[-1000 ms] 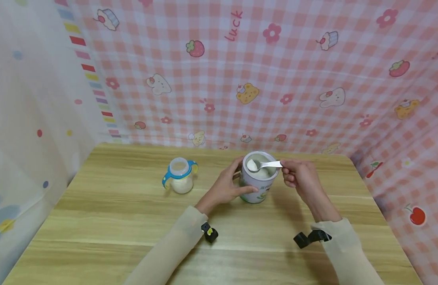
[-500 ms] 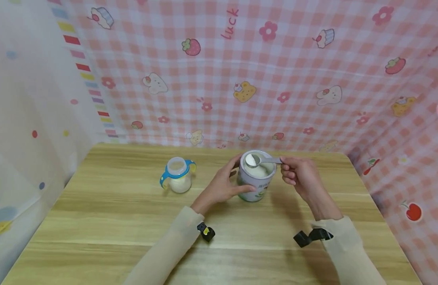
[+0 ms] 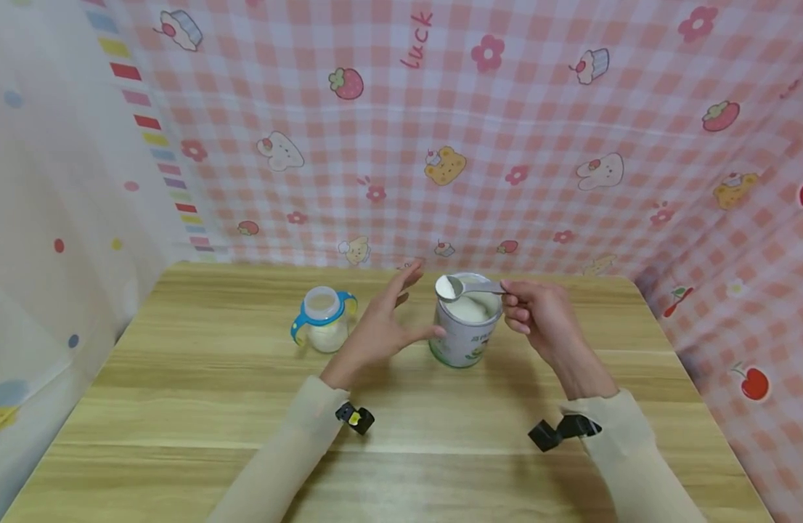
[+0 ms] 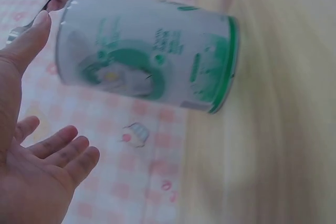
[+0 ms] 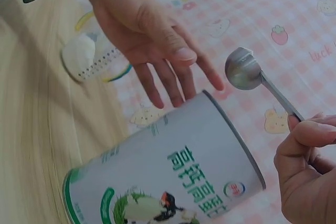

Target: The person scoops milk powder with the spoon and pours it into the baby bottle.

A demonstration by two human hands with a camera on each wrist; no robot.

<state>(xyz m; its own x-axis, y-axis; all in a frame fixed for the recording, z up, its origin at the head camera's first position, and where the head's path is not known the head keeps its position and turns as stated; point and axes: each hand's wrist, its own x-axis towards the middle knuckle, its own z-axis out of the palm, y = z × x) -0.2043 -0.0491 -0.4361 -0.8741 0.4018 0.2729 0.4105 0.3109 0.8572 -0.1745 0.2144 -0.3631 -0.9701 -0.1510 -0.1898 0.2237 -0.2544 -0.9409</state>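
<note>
A white and green can (image 3: 462, 344) of white powder stands uncovered on the wooden table (image 3: 401, 472). My right hand (image 3: 541, 319) pinches the handle of a metal measuring spoon (image 5: 243, 71), whose bowl is heaped with white powder above the can's left rim. To the can's left is my left hand (image 3: 375, 330), fingers spread and holding nothing; in the left wrist view its palm and fingers are apart from the can. Left of that hand stands a clear baby bottle (image 3: 327, 337) with a blue two-handled collar, uncapped, with whitish contents; the left hand partly covers its right side.
A pink checked cloth (image 3: 375, 131) with cartoon prints hangs right behind the table's back edge. Pale dotted cloth (image 3: 42, 290) hangs on the left, and more checked cloth (image 3: 715, 305) on the right. Black wrist cameras sit on both sleeves.
My left hand has let go of the can and moved left toward the bottle. The filled spoon has risen and shifted left to the can's rim.
</note>
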